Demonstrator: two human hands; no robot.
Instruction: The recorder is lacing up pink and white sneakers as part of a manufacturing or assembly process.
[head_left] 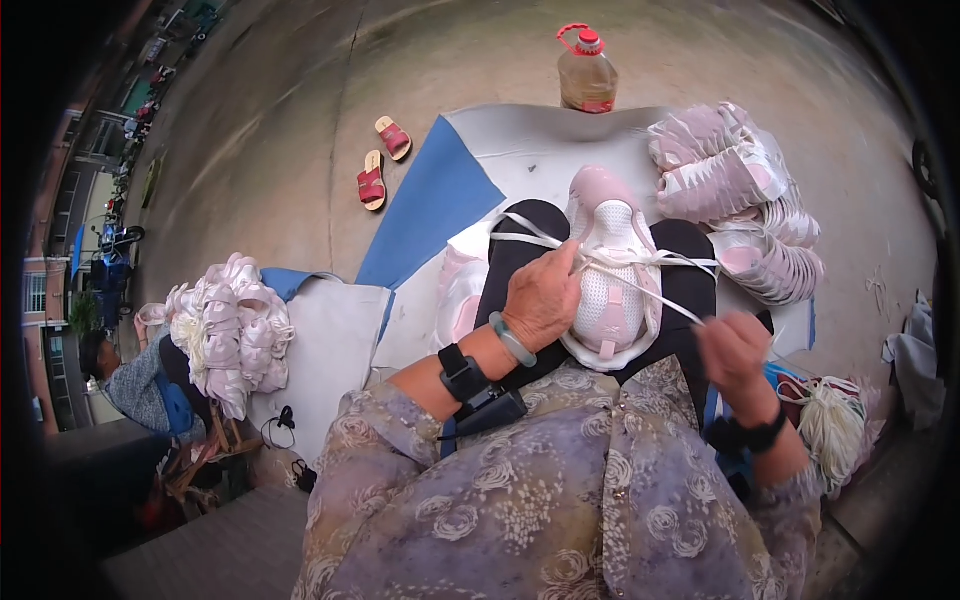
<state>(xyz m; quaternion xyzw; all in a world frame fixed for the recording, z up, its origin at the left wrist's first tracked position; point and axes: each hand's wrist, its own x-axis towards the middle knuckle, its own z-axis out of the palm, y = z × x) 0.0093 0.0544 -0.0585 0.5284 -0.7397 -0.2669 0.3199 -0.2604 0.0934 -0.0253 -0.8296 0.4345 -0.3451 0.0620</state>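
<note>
A pink and white shoe upper [606, 312] lies on my lap between my knees, its white mesh and pink panels facing up. White shoelace [655, 292] crosses it, with one length looped over toward my left knee and others stretched over my right knee. My left hand [545, 295] is at the upper's left edge, fingertips pinched on the lace near the eyelets. To the right, my right hand [738, 355] is closed on a lace pulled taut from the upper; motion blurs its fingers a little.
Stacked pink and white uppers [715, 185] stand at the right, with another pile [230, 330] at the left. A bundle of white laces [833, 425] lies beside my right arm. Farther out are a capped plastic jug [588, 78] and red slippers [371, 185]. Another person [150, 385] sits far left.
</note>
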